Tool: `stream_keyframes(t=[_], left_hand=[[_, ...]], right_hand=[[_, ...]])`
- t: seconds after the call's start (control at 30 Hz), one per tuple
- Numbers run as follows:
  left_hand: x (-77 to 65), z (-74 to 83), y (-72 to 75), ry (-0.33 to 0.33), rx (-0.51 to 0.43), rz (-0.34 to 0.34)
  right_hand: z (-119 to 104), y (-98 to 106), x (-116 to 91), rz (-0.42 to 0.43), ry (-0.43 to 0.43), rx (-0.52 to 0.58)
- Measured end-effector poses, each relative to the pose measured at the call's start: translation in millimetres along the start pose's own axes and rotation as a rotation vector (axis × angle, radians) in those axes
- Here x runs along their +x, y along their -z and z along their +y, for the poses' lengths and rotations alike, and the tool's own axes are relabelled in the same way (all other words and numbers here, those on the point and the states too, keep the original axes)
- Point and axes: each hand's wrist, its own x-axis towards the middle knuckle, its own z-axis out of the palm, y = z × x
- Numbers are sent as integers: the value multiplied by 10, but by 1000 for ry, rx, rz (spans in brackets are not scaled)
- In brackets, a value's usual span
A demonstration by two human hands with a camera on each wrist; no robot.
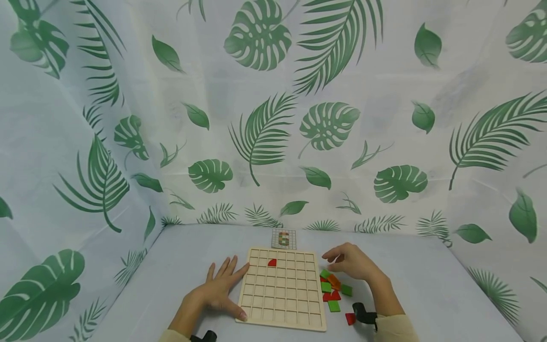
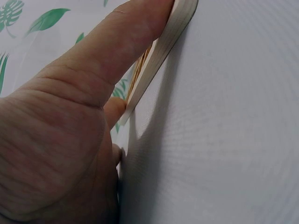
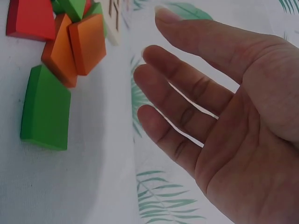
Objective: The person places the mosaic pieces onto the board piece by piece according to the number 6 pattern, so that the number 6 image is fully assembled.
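Observation:
A wooden grid board (image 1: pixel 279 297) lies on the table, with one red quarter-round piece (image 1: pixel 272 262) in a cell of its upper rows. My left hand (image 1: pixel 218 290) is spread along the board's left edge, thumb near the lower left corner and a fingertip at the upper left side. Over the table by the board's upper right side, my right hand (image 1: pixel 351 262) has loosely bent fingers and nothing between them. Below it lies a heap of coloured pieces, among them an orange piece (image 3: pixel 88 44), a green square (image 3: pixel 46 109) and a red piece (image 3: pixel 31 18).
Behind the board's far edge lies a small pattern card (image 1: pixel 284 239) with a coloured figure on a grid. A lone red piece (image 1: pixel 350 318) sits close to the right wrist's black camera (image 1: pixel 364 314). Leaf-printed cloth (image 1: pixel 273 142) walls the table's back and sides.

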Motion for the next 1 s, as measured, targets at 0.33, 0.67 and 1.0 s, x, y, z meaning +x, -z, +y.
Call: stream_keyframes(t=[0.33, 0.67, 1.0], left_hand=[[12, -30, -29, 1, 6, 4], [23, -35, -42, -4, 12, 0], [4, -3, -29, -3, 13, 3]], right_hand=[[49, -3, -28, -34, -84, 49], [89, -14, -69, -98, -105, 46], [108, -77, -28, -112, -106, 14]])
